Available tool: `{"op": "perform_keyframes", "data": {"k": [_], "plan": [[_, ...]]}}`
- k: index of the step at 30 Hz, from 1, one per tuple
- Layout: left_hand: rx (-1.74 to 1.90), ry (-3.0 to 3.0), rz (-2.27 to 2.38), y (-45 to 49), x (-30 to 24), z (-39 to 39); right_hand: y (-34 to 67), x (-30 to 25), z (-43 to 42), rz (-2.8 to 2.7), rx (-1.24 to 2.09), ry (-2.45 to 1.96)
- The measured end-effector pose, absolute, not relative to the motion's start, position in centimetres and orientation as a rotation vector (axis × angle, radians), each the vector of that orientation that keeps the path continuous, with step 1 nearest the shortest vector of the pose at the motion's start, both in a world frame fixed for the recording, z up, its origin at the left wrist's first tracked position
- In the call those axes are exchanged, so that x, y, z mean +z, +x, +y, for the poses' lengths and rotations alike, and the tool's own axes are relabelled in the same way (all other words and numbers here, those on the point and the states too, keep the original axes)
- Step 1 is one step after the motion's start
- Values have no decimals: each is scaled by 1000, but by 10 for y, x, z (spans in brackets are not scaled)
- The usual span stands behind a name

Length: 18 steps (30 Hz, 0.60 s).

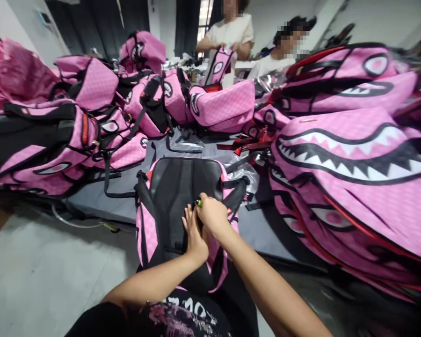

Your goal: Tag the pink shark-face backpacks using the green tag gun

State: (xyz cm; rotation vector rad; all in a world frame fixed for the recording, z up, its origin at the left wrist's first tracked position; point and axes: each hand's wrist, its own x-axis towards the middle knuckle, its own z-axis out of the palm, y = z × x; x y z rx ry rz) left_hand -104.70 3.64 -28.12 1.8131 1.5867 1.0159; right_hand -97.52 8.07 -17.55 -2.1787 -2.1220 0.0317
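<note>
A pink backpack (pixel 182 187) lies back-side up at the near edge of the grey table (pixel 101 196), right in front of the person, with its black padded back panel and black shoulder straps facing the camera. The left hand (pixel 193 236) rests flat on that panel, fingers straight and close together, pointing away from the person. The right hand (pixel 213 216) sits just beside it, touching it, curled into a fist around a small green object (pixel 198 203) whose tip shows above the thumb; what the object is cannot be told.

A crumpled clear plastic bag (pixel 185 142) lies on the table beyond the backpack. To the left is a heap of pink backpacks (pixel 56 140) with tangled black straps. To the right a taller stack of backpacks (pixel 354 187) shows a toothed shark-mouth print. At the far side of the table are two other people; one holds an upright pink bag (pixel 219 65) with both hands. Pale floor (pixel 38 271) shows at lower left.
</note>
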Motion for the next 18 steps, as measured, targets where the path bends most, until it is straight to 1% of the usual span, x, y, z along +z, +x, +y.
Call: {"op": "perform_keyframes", "data": {"k": [3,5,8,11,14,16,18], "plan": [[1001,1967,1483,-1076,-283,14,-930,-184,47,-1941,59,-2414],[959,2199,1395,-1095,-271,16,-918,-193,24,-1846,88,-2464],[858,2604,1177,-1092,-235,56,-932,-215,9,-1896,45,-2330],[671,2888,786,-1057,-198,124,-956,-242,10,-1996,-53,-2262],[464,3078,629,-1026,-179,177,-960,-262,10,-2006,-185,-2226],[333,3163,579,-1021,-177,186,-954,-268,5,-2005,-245,-2160],[236,3224,496,-1027,-175,178,-947,-272,-1,-2002,-244,-2103]]}}
